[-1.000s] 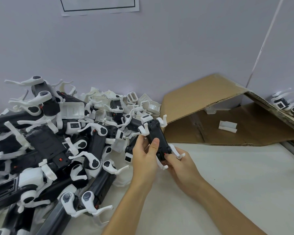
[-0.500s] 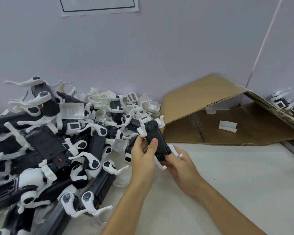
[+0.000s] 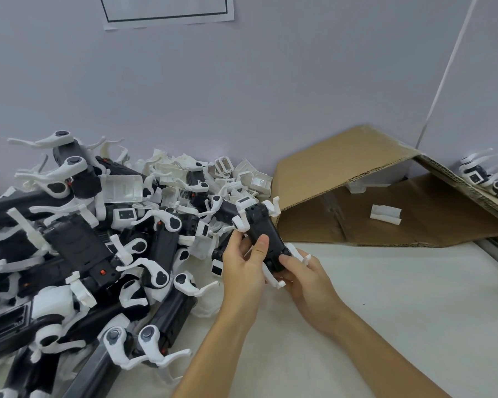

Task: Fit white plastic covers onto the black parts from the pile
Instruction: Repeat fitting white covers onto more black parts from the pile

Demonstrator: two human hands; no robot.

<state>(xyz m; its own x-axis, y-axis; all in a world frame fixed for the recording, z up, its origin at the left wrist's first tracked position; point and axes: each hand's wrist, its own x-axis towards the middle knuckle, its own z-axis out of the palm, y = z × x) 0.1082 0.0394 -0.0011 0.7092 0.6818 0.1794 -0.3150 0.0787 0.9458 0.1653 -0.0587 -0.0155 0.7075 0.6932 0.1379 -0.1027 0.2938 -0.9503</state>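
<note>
Both hands held one black part (image 3: pixel 263 235) between them, raised just above the table (image 3: pixel 400 297) at the pile's right edge. The left hand (image 3: pixel 243 267) wrapped the part's left side, its thumb (image 3: pixel 260 245) laid across the dark top face, while the right hand (image 3: pixel 305 275) pinched the near end from the right, fingertips curled onto the body. White clip arms stuck out of the part beyond both grips: two at the far end past the left thumb, others at the near end by the right fingers. Directly left of the grip, almost touching the left knuckles, rose the pile (image 3: pixel 98 248) of black parts and loose white covers, banked against the wall (image 3: pixel 270 96). Behind and right of the grip an opened cardboard box (image 3: pixel 357 182) leaned, its lower flap edge lying on the table close behind the part, with a single white cover (image 3: pixel 385 214) inside. To the right and toward the person lay bare table surface.
</note>
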